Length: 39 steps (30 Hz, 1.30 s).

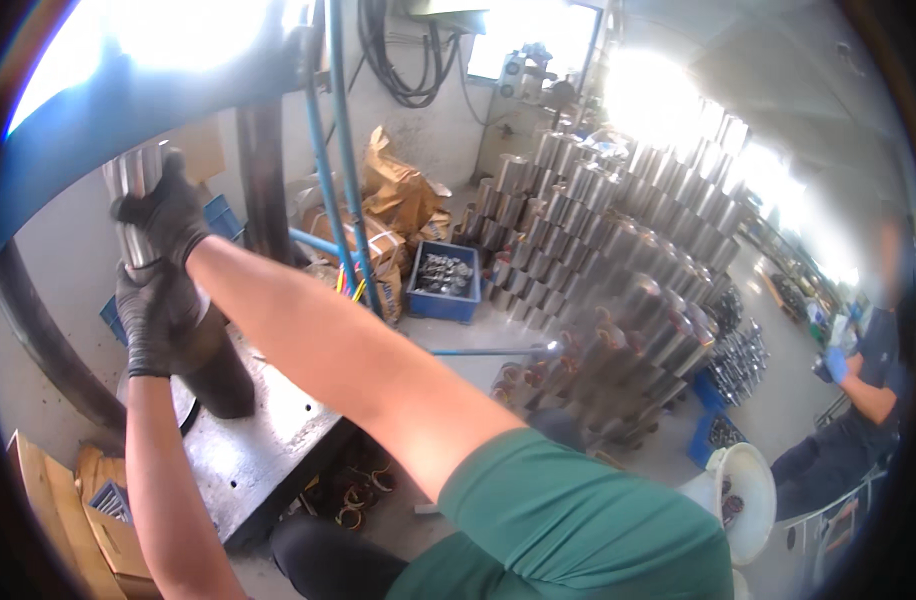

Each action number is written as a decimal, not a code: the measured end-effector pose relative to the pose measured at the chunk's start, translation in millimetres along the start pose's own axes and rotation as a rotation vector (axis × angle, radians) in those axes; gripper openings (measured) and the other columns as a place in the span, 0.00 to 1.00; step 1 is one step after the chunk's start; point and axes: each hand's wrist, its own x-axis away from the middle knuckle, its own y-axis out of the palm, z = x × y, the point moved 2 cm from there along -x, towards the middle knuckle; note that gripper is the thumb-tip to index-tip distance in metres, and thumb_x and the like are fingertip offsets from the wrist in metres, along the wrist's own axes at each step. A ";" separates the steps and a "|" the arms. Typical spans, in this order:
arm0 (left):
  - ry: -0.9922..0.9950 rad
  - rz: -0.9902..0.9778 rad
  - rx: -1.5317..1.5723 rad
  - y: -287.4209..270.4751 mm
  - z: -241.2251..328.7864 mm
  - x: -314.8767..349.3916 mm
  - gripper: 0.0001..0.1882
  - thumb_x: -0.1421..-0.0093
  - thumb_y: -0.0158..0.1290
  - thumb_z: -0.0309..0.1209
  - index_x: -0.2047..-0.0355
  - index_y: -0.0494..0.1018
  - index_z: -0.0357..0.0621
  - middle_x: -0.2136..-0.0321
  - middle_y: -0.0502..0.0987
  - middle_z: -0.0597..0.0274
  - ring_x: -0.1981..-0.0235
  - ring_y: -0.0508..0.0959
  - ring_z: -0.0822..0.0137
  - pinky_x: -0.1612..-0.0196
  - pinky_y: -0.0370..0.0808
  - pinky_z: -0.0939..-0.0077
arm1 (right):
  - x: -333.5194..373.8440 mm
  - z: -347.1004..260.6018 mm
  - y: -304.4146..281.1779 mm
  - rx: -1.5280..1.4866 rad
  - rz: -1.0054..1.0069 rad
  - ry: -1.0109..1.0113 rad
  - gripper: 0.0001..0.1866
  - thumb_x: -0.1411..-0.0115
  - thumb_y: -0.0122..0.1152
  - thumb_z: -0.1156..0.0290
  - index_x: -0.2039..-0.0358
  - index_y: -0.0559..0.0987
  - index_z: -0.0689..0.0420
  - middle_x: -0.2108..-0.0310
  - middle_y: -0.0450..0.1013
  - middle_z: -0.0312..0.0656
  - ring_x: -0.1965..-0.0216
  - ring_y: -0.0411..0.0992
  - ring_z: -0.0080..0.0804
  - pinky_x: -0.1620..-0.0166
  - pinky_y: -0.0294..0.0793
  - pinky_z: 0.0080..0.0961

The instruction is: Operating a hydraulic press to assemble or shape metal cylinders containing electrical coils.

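Observation:
Both my hands wear dark grey gloves and reach up to the far left, under a blue machine frame (178,105). My right hand (170,207) is closed round an upright shiny metal cylinder (130,172) just below the frame. Lower down, my left hand (150,312) wraps round the lower end of a metal piece (138,245); whether this is the same part as the cylinder I cannot tell. Right beside that hand, a dark round post (216,365) stands on the grey metal table (278,430) of the machine.
Blue upright rods (346,150) rise beside the table. Beyond them are brown paper sacks (388,185), a blue crate of metal parts (444,283) and tall stacks of metal cylinders (568,230). A white bucket (746,500) stands at right, near another person (858,380) in blue gloves.

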 end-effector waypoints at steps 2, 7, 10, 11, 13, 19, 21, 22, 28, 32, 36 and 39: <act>0.021 -0.013 0.067 6.1 19.9 17.8 0.21 0.40 0.72 0.35 0.52 0.76 0.42 0.65 0.81 0.64 0.66 0.79 0.72 0.62 0.79 0.72 | -7.9 6.8 -2.1 -0.078 0.036 0.084 0.44 0.54 0.87 0.62 0.42 0.68 0.61 0.50 0.80 0.53 0.50 0.78 0.41 0.43 0.79 0.39; -0.136 -0.123 0.095 8.7 43.8 33.6 0.15 0.37 0.65 0.40 0.72 0.80 0.40 0.80 0.77 0.68 0.77 0.75 0.75 0.74 0.72 0.71 | -11.5 23.4 7.1 -0.316 -0.126 0.078 0.43 0.51 0.87 0.61 0.41 0.68 0.53 0.48 0.77 0.44 0.49 0.77 0.36 0.45 0.81 0.38; -0.023 0.016 -0.093 7.6 42.8 29.2 0.28 0.45 0.71 0.51 0.60 0.83 0.35 0.73 0.84 0.56 0.71 0.84 0.66 0.66 0.81 0.63 | -4.9 12.1 5.6 -0.483 -0.317 -0.042 0.38 0.52 0.89 0.66 0.47 0.71 0.53 0.55 0.79 0.38 0.56 0.76 0.31 0.51 0.83 0.37; -0.046 0.042 -0.204 5.1 41.8 23.1 0.40 0.53 0.76 0.57 0.53 0.81 0.34 0.63 0.87 0.46 0.61 0.89 0.57 0.56 0.84 0.59 | -1.9 7.8 3.1 -0.328 -0.231 -0.067 0.36 0.51 0.89 0.66 0.49 0.71 0.56 0.54 0.79 0.40 0.56 0.76 0.30 0.51 0.83 0.37; -0.111 0.054 -0.165 7.0 39.3 20.5 0.50 0.58 0.79 0.60 0.45 0.77 0.36 0.53 0.86 0.41 0.49 0.87 0.52 0.45 0.82 0.59 | 3.7 -3.5 -4.2 -0.056 -0.110 -0.058 0.45 0.52 0.89 0.62 0.42 0.68 0.62 0.52 0.80 0.47 0.52 0.79 0.35 0.48 0.84 0.38; -0.111 -0.001 -0.042 5.6 50.7 24.8 0.48 0.58 0.80 0.49 0.40 0.75 0.38 0.53 0.86 0.48 0.51 0.87 0.57 0.42 0.81 0.64 | 11.3 -16.0 -6.9 0.090 -0.104 -0.086 0.48 0.51 0.89 0.56 0.39 0.68 0.63 0.47 0.80 0.49 0.47 0.80 0.38 0.43 0.83 0.37; -0.112 0.015 -0.045 3.4 50.6 27.0 0.46 0.58 0.80 0.49 0.42 0.76 0.38 0.52 0.87 0.49 0.50 0.87 0.59 0.43 0.81 0.64 | 8.3 -10.4 -10.3 0.165 -0.109 -0.147 0.52 0.53 0.89 0.49 0.38 0.69 0.64 0.47 0.82 0.51 0.48 0.82 0.40 0.44 0.83 0.38; -0.113 0.006 0.017 2.7 50.0 25.5 0.46 0.58 0.80 0.49 0.42 0.76 0.38 0.52 0.87 0.49 0.50 0.87 0.59 0.43 0.81 0.64 | 5.4 -6.5 -12.1 0.243 -0.111 -0.138 0.52 0.52 0.89 0.47 0.38 0.69 0.64 0.48 0.83 0.52 0.49 0.83 0.40 0.44 0.83 0.38; -0.111 -0.004 -0.086 8.2 40.9 21.4 0.44 0.54 0.81 0.49 0.43 0.73 0.40 0.54 0.86 0.53 0.53 0.87 0.62 0.46 0.82 0.67 | -0.4 11.5 -5.0 -0.032 -0.141 -0.131 0.45 0.51 0.88 0.52 0.41 0.73 0.65 0.52 0.83 0.50 0.54 0.82 0.37 0.50 0.84 0.38; -0.120 0.000 -0.159 6.3 47.9 25.2 0.48 0.56 0.82 0.52 0.42 0.73 0.40 0.54 0.86 0.53 0.52 0.86 0.63 0.45 0.82 0.66 | 2.3 14.0 -4.4 -0.028 -0.172 -0.092 0.42 0.51 0.88 0.54 0.44 0.75 0.63 0.55 0.82 0.46 0.57 0.82 0.35 0.53 0.85 0.36; -0.138 0.006 -0.157 2.6 55.9 29.5 0.51 0.59 0.79 0.53 0.39 0.74 0.39 0.52 0.86 0.47 0.47 0.87 0.54 0.41 0.81 0.62 | 3.1 14.6 -3.1 -0.127 -0.189 -0.053 0.41 0.52 0.88 0.55 0.46 0.76 0.64 0.56 0.82 0.47 0.57 0.82 0.35 0.54 0.85 0.37; -0.132 0.002 -0.155 2.5 55.0 29.1 0.51 0.59 0.79 0.52 0.39 0.74 0.38 0.51 0.86 0.47 0.47 0.87 0.55 0.42 0.81 0.62 | 5.5 10.6 -3.5 -0.054 -0.161 -0.086 0.41 0.52 0.87 0.54 0.46 0.75 0.64 0.55 0.82 0.48 0.57 0.82 0.36 0.54 0.85 0.37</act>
